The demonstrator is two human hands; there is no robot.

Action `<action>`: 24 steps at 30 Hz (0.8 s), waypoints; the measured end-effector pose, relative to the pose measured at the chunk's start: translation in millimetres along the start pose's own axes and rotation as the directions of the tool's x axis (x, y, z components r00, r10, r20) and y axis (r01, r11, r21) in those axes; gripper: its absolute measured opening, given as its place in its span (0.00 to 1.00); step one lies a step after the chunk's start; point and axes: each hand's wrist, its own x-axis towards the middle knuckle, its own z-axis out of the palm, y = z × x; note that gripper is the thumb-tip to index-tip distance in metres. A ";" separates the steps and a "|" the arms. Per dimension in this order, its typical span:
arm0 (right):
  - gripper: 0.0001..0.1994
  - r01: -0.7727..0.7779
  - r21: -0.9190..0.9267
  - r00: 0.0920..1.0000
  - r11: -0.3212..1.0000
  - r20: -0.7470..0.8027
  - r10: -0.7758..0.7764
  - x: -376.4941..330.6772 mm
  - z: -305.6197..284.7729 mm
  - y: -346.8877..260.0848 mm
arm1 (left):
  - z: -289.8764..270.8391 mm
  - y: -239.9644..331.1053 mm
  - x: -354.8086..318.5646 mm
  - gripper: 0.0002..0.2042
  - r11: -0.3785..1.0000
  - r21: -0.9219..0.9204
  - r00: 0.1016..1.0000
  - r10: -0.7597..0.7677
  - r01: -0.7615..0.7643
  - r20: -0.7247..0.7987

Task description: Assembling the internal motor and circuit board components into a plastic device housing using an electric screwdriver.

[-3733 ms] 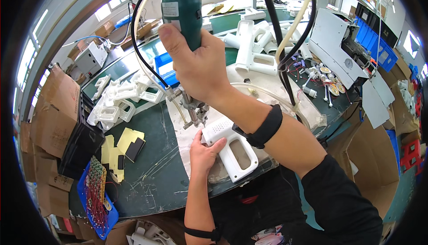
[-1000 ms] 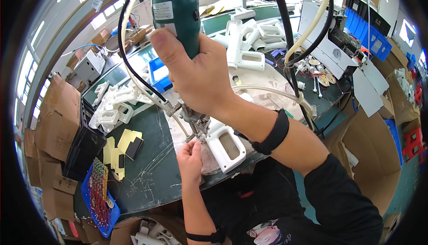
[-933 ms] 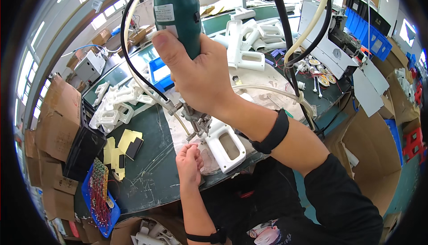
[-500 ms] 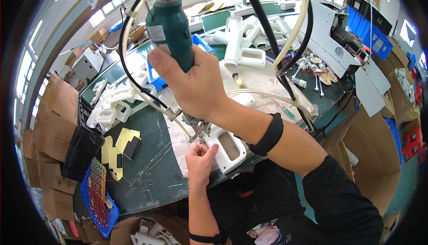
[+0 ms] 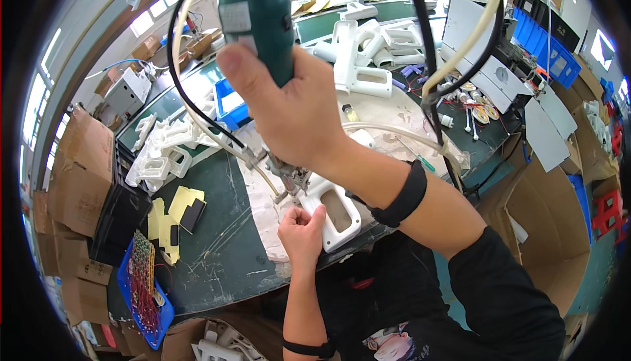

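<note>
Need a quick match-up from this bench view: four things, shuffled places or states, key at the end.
Things
1. Green power tool
2. White housing
3. Blue tray
4. Screwdriver

Places or states
A. Loaded with small parts on red wires
B. On the pale sheet, away from both hands
C. Gripped by the right hand
D. Directly beside the left hand

Pairs: 1-C, 2-D, 3-A, 4-B
</note>
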 end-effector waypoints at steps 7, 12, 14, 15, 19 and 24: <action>0.18 0.058 0.139 0.998 0.989 -0.006 -0.058 4.1 -7.6 -27.7 | 3.3 15.2 7.8 0.10 0.992 -0.036 0.991 0.123 -0.125 -0.051; 0.18 0.061 0.167 0.998 0.984 -0.002 -0.062 -5.6 -19.8 -41.0 | -3.6 27.1 -2.3 0.09 0.996 0.010 0.994 0.093 -0.094 0.065; 0.19 0.065 0.142 0.997 0.988 -0.044 -0.059 -11.4 -26.9 -46.5 | -14.5 21.9 -2.1 0.09 0.995 -0.071 0.993 0.077 -0.070 0.095; 0.19 0.036 0.130 0.999 0.991 -0.042 -0.031 -14.9 -33.4 -49.3 | -22.4 22.3 -2.0 0.08 0.942 -0.313 0.985 -0.069 0.117 0.158; 0.20 -0.004 0.031 1.000 1.000 -0.011 0.005 -28.7 -55.3 -58.1 | -34.3 19.4 0.2 0.08 0.769 -0.522 0.926 -0.254 0.369 0.281; 0.20 -0.006 0.039 0.999 0.999 -0.032 0.007 -35.7 -63.0 -53.1 | -17.3 28.2 -3.5 0.12 0.878 -0.352 0.943 -0.273 0.324 0.188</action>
